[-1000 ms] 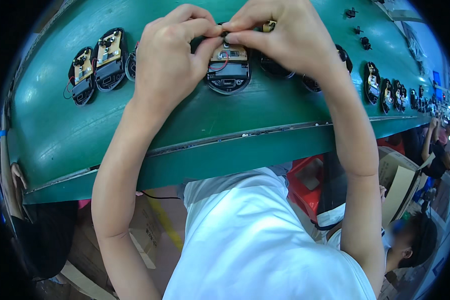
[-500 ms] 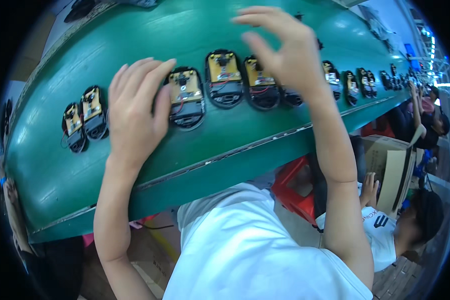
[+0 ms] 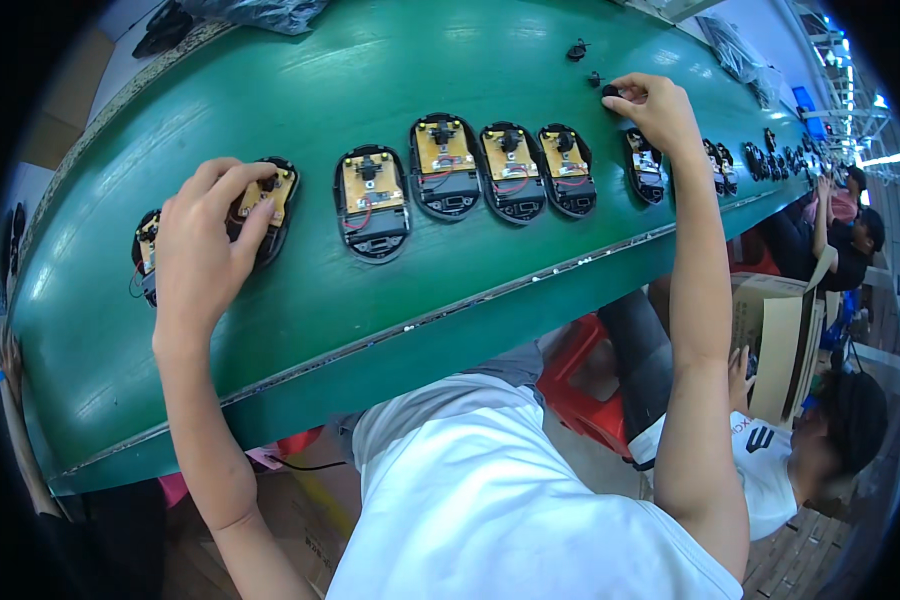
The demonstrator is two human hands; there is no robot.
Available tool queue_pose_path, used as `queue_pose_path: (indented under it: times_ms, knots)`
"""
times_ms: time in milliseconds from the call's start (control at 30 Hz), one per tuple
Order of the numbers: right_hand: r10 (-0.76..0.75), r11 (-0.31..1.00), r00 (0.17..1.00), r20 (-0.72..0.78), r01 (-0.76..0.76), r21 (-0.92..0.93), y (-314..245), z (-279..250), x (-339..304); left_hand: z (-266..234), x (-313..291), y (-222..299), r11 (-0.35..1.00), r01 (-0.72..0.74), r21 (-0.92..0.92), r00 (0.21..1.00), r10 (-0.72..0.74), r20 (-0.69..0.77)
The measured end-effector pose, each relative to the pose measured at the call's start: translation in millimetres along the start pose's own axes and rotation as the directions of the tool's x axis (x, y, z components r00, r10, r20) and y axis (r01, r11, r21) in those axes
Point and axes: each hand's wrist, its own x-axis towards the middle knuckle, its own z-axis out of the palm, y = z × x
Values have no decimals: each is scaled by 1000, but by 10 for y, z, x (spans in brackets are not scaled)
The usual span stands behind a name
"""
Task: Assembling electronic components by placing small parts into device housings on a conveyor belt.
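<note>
Open black computer-mouse bases with tan circuit boards lie in a row on the green table. My left hand (image 3: 205,235) has its thumb and index finger curled round the upper part of one mouse base (image 3: 282,205), hiding some of its board. Just left of it, partly behind that hand, is another base (image 3: 148,240). Farther right, at the far side of the row, my right hand (image 3: 660,115) pinches a small black part (image 3: 611,91) between thumb and fingertips. Beyond those fingertips lie two more small black parts, one near (image 3: 595,78) and one farther off (image 3: 577,49).
Between my hands lie several mouse bases (image 3: 372,205), and more (image 3: 645,168) run off rightward. The table's front edge (image 3: 410,328) crosses before my body. A co-worker (image 3: 770,460) sits at right beside a red stool (image 3: 580,390) and a cardboard box (image 3: 770,330).
My left hand has moved left onto a mouse base, which now lies farther right, apart from its neighbour. The right hand has moved right and now pinches a small black part.
</note>
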Motion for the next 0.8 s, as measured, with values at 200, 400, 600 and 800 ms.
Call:
queue_pose_path:
  times_ms: [200,400,600,800]
  knots:
    - [0,994,1000,-22,-2,-106,-132,9,-8,47,-22,-3,996,10,94,996,-1,-92]
    - [-56,997,993,-102,50,-61,-273,134,-25,25,-30,-157,1000,-11,10,987,13,-160]
    - [5,964,970,-243,60,259,-867,64,-311,11,8,-91,985,-159,-68,954,136,-268]
    - [-347,572,937,-50,254,780,-2239,273,-631,22,18,203,883,-245,-400,943,121,-311]
